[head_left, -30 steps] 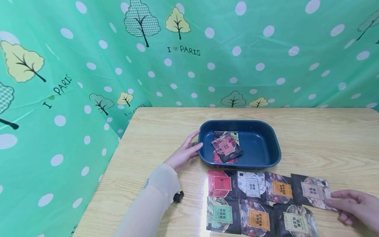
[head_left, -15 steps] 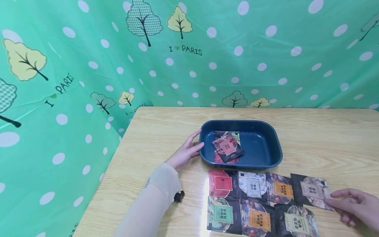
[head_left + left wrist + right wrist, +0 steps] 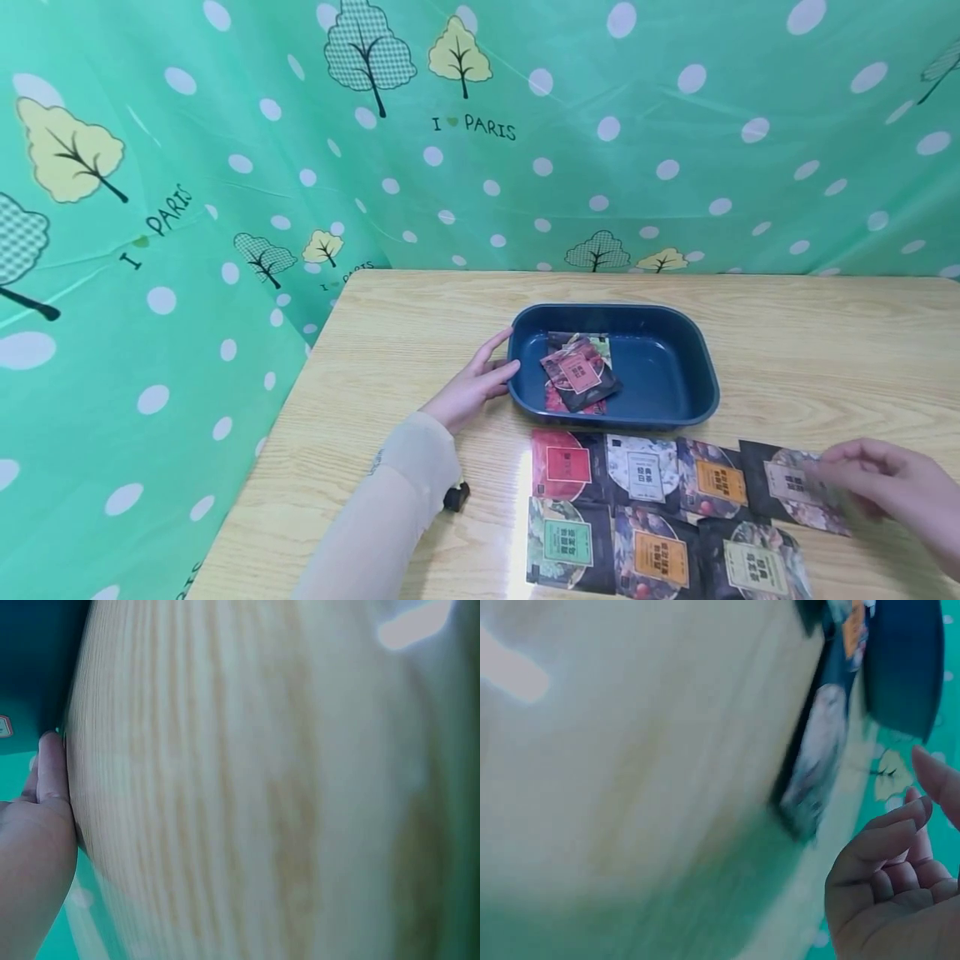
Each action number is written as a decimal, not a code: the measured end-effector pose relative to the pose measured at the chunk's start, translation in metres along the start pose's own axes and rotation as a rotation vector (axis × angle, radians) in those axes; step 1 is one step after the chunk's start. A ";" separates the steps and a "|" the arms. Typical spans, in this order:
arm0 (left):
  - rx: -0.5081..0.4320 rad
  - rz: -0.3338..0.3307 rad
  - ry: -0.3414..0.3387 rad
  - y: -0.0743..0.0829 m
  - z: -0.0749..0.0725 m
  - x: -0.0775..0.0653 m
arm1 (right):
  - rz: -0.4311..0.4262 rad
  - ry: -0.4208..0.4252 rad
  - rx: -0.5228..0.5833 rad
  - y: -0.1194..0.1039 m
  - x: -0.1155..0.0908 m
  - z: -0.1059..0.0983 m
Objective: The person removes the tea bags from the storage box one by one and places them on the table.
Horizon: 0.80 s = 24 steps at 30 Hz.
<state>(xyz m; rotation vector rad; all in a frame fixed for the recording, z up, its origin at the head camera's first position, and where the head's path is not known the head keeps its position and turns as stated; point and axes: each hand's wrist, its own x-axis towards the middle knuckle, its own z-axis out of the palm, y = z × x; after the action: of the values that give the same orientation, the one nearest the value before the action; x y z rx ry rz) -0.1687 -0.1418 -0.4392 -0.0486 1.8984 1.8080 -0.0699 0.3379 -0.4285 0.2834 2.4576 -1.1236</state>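
A dark blue plastic basin (image 3: 663, 375) stands on the table with several tea sachets (image 3: 579, 372) piled in its left part. My left hand (image 3: 468, 390) touches the basin's left end, its fingers fairly straight in the left wrist view. In front of the basin, flat sachets lie in two rows. The far row has a red-labelled one (image 3: 567, 465), a white-patterned one (image 3: 642, 471), an orange-labelled one (image 3: 714, 479) and a greyish-pink one (image 3: 787, 486). Above that last sachet hovers my right hand (image 3: 873, 475), fingers loosely bent and nothing held; the right wrist view shows a gap between them.
Nearer me lie a green-labelled sachet (image 3: 567, 542), another orange-labelled sachet (image 3: 660, 557) and a pale-labelled sachet (image 3: 753, 567). A small black object (image 3: 456, 497) shows beside my left sleeve. The wooden table (image 3: 420, 308) ends at a green patterned curtain (image 3: 480, 200).
My right hand has come off the greyish-pink sachet's right edge and moved up and slightly left over it. The left hand stays at the basin. The head view has shifted slightly.
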 end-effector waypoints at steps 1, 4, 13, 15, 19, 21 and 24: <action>0.000 -0.002 0.001 0.000 0.000 0.000 | -0.007 -0.001 0.000 -0.007 0.000 0.001; 0.002 0.002 -0.001 0.000 0.000 -0.001 | -0.016 -0.017 0.003 -0.030 0.002 0.005; 0.005 0.013 -0.005 -0.001 0.001 0.000 | -0.127 -0.046 0.062 -0.085 0.007 0.020; 0.006 0.011 -0.005 -0.001 0.001 0.000 | -0.159 -0.045 0.084 -0.094 0.008 0.023; 0.005 0.009 -0.005 -0.001 0.000 0.000 | -0.206 -0.057 0.093 -0.113 0.014 0.027; 0.003 0.013 -0.008 -0.001 0.000 0.000 | -0.217 -0.059 0.089 -0.122 0.016 0.028; 0.006 0.012 -0.004 0.000 0.000 0.000 | -0.231 -0.053 0.098 -0.136 0.020 0.031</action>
<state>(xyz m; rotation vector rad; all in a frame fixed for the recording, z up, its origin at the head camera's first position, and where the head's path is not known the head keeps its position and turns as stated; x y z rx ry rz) -0.1685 -0.1417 -0.4395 -0.0311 1.9049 1.8090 -0.1264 0.2261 -0.3642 -0.0030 2.4384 -1.3311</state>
